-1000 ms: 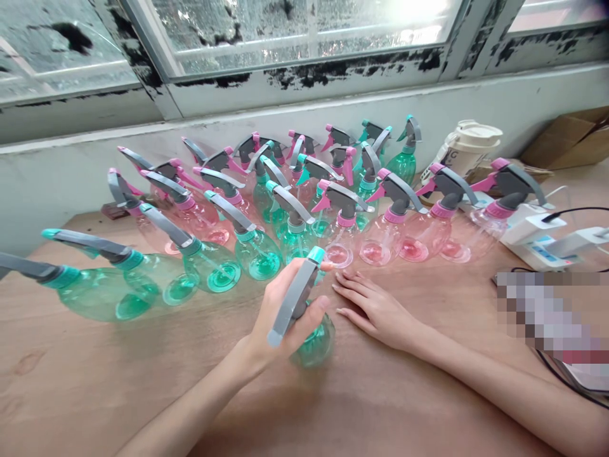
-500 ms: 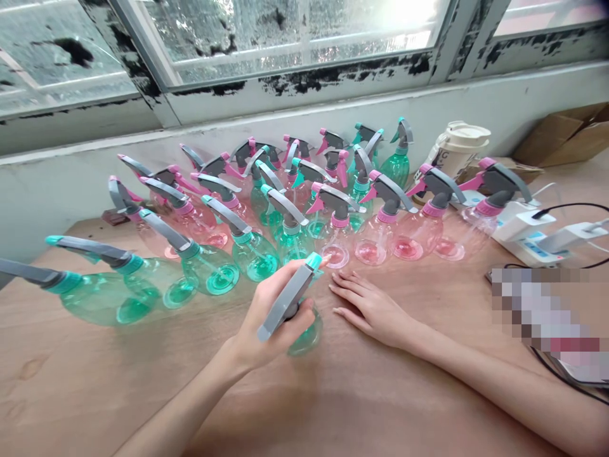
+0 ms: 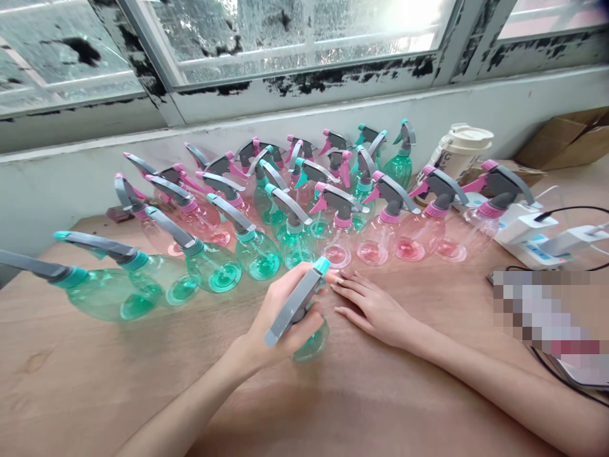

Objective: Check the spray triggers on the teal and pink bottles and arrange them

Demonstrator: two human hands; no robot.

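My left hand (image 3: 280, 311) is closed around the neck of a green spray bottle (image 3: 314, 339) with a grey head and a teal nozzle. The nozzle points away from me and a little to the right. Part of the bottle is hidden behind the fingers. My right hand (image 3: 375, 311) lies flat on the wooden table (image 3: 390, 406), fingers stretched toward the left hand, holding nothing. Just beyond the hands stand a clear pink spray bottle (image 3: 337, 247) and a green spray bottle (image 3: 299, 244).
Several more green bottles (image 3: 216, 270) and pink bottles (image 3: 413, 238) fill the table's back half. A lidded white cup (image 3: 459, 152), a power strip (image 3: 533, 244) with cables and a blurred phone (image 3: 547, 324) are at the right. Behind them lies a brown cardboard piece (image 3: 566, 143).
My left hand has shifted slightly right and toward me with the green spray bottle. My right hand stays flat in about the same place. The whole view has moved slightly.
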